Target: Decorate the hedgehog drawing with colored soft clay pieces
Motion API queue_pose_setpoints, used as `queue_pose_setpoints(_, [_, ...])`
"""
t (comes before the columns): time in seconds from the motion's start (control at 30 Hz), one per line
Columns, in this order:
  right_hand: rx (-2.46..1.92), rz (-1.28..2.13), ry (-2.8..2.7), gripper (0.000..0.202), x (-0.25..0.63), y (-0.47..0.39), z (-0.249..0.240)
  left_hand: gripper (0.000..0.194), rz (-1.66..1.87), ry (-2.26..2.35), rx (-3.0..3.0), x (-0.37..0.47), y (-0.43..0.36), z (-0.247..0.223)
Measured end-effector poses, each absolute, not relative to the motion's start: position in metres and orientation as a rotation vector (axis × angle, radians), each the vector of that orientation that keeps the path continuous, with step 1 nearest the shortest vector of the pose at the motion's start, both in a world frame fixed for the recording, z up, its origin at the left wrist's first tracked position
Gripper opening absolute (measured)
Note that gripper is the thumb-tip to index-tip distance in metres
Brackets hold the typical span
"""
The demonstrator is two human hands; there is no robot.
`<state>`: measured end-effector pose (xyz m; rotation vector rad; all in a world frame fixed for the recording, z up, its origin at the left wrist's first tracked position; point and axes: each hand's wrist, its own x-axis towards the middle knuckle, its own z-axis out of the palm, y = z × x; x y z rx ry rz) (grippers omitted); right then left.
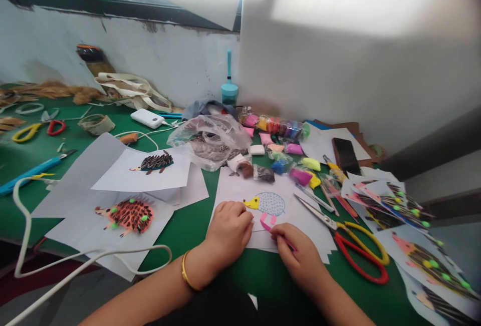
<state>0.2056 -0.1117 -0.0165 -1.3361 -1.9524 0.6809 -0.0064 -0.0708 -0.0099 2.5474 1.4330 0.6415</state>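
Note:
On a sheet of white paper (229, 186) lies a hedgehog picture (271, 204) with a yellow clay head, a body of blue drawn marks and two pink clay legs (273, 220). My left hand (230, 228) rests on the sheet's left part, fingers curled in; what they hold, if anything, is hidden. A pink modelling tool (266, 225) is pinched in my right hand (296, 251), its flat tip beside the pink legs. Just right of the sheet, scissors (336, 226) with yellow and red handles lie with blades towards the picture.
Packets of coloured clay (293, 148) and a plastic bag of seeds (214, 143) stand behind the sheet. Finished hedgehog pictures (130, 216) lie left, more (432, 261) right. A white cable (93, 258) loops at left. A phone (345, 155) lies on papers.

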Motion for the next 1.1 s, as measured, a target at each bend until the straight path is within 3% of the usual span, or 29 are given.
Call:
queue_pose_setpoints(0.7, [-1.206,0.735,-1.998,0.02,0.195,-0.113,-0.014,0.016,0.61,1.424,2.532,-0.007,-0.07,-0.009])
queue_pose_setpoints(0.8, [-1.244,0.666,-1.972,0.01,0.193,-0.111,-0.015,0.016,0.622,1.412,2.538,-0.008,-0.071,-0.01])
queue_pose_setpoints(1.0, [-1.121,0.293,-2.154,0.032,0.193,-0.109,-0.016,0.015,0.663,1.401,2.546,-0.009,-0.071,-0.013])
queue_pose_setpoints(1.1, [-1.194,0.159,-2.222,0.029,0.189,-0.107,-0.017,0.015,0.676,1.398,2.54,-0.008,-0.072,-0.013])
